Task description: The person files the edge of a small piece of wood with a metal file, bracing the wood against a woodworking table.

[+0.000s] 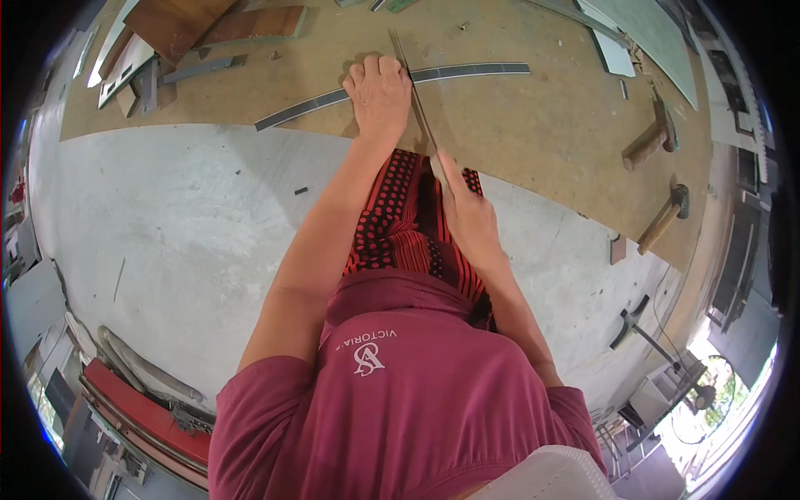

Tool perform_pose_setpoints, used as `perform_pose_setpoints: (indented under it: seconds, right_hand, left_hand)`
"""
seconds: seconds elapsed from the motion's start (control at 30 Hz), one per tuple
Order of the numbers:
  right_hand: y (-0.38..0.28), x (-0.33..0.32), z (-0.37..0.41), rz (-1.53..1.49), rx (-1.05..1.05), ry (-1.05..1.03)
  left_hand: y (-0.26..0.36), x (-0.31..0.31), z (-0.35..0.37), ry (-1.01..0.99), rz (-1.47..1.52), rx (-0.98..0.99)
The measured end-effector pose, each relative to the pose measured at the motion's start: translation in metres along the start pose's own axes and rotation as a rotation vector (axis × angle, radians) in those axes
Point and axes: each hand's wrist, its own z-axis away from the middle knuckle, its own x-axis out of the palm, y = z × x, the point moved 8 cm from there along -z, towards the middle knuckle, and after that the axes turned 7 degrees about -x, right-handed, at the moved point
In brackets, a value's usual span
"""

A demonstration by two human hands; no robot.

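On the brown work table lies a long, thin dark grey strip with a lighter edge and cross lines along it. My left hand is curled over the strip near its middle and holds it down against the table. My right hand is wrapped around the light handle of a hand saw at the table's near edge. The narrow saw blade runs away from me across the strip, just right of my left fingers. Whether its teeth touch the strip is hard to see.
Wooden boards and dark offcuts are piled at the table's far left. Two hammers lie on the right side, by the edge. Pale panels rest at the far right. A small dark piece lies on the concrete floor.
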Motion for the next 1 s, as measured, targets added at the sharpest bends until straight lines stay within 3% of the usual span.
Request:
perform_pose_setpoints:
  seconds: [0.07, 0.13, 0.17, 0.23, 0.37, 0.57, 0.67, 0.73, 0.83, 1.0]
  right_hand:
    - [0.001, 0.006, -0.022, 0.059, -0.029, 0.018]
    - [-0.012, -0.003, -0.032, 0.047, -0.200, 0.227]
    - [-0.012, -0.006, -0.026, 0.048, -0.205, 0.231]
    - [0.004, 0.002, 0.002, 0.032, 0.019, -0.034]
    - [0.007, -0.004, 0.041, -0.143, 0.028, 0.010]
    - [0.003, 0.006, -0.019, 0.053, 0.005, -0.023]
    - [-0.006, -0.002, -0.026, 0.012, -0.146, 0.171]
    - [0.001, 0.000, -0.002, 0.014, -0.002, -0.004]
    - [0.007, -0.005, 0.036, -0.137, 0.036, 0.013]
    - [0.002, -0.003, 0.009, -0.012, 0.062, -0.046]
  left_hand:
    - [-0.002, 0.001, 0.000, -0.019, 0.008, -0.015]
    - [-0.003, 0.000, 0.001, -0.022, 0.004, -0.015]
    - [-0.003, 0.002, 0.000, -0.033, 0.014, -0.024]
    - [-0.002, 0.002, -0.002, -0.023, 0.007, -0.025]
    - [-0.002, 0.002, 0.001, -0.020, 0.007, -0.012]
    - [-0.002, 0.001, 0.000, -0.018, 0.006, -0.015]
    - [-0.003, 0.001, -0.001, -0.039, 0.021, -0.039]
    - [-0.002, 0.002, -0.003, -0.035, 0.002, -0.042]
    - [-0.005, 0.004, 0.000, -0.034, -0.009, -0.041]
    - [0.001, 0.000, -0.002, -0.015, 0.000, -0.022]
